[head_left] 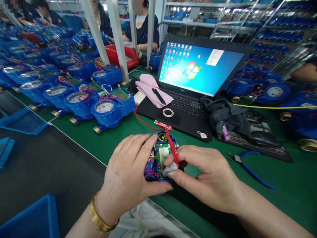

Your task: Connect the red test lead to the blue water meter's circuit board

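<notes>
blue housing [148, 173] lies right between my two hands, its open face toward me and its circuit board [159, 165] bare. my left hand [128, 162] is curved round its left side, fingers laid over the far part and thumb stretched along the near edge, so the housing sits in a wide hold. my right hand [208, 175] comes in from the other side, thumb and fingertips pinched nearly together on a soft grey-white wad [170, 169] just over the board's near end. a flat, glossy red strip [173, 148] rises from that pinch toward the far edge of the housing; i can't tell whether it joins the wad.

the housing looks like smooth molded plastic, boxy, with a round well at its far end. the board is green and rigid, with a pale rectangular screen [163, 153] in the middle, and thin pink and yellow wires [153, 173] curl at its left. just beyond lies a red battery [162, 125], a shiny printed cylinder. past it stands a black laptop [190, 124] bearing a folded pink cloth [148, 94]. blue-handled pliers [255, 175], slim and curved, rest on the green tabletop [292, 198] to my right.
</notes>
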Demonstrator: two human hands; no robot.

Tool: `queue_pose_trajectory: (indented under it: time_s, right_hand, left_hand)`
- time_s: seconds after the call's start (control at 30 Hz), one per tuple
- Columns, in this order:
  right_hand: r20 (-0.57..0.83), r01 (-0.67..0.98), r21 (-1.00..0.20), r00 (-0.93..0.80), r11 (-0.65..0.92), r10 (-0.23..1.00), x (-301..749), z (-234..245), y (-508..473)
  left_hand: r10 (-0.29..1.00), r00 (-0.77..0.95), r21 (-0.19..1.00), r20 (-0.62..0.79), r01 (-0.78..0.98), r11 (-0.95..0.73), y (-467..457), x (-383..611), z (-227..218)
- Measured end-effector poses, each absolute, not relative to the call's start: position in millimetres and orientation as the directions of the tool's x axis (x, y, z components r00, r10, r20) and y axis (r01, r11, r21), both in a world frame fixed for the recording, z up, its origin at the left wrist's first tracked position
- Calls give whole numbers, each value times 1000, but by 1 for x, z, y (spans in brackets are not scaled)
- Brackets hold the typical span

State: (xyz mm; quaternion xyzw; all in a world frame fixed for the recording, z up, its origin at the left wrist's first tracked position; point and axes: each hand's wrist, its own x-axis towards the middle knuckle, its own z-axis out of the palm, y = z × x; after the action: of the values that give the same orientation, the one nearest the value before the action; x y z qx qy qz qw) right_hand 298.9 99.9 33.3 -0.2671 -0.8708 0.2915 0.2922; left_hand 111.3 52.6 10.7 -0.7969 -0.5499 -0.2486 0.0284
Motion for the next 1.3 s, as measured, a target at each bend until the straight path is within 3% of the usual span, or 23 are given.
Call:
queue_pose_trajectory:
  time_s: [0.87, 1.3]
  right_hand:
    - [407, 268, -568, -731, 778, 548, 297, 33, 103]
    - [396, 222, -576, -767, 787, 505, 297, 30, 101]
  left_hand:
    - [860, 272, 233, 432, 888, -398, 57, 111, 12]
    - [862, 269, 218, 430, 895, -388, 55, 112, 10]
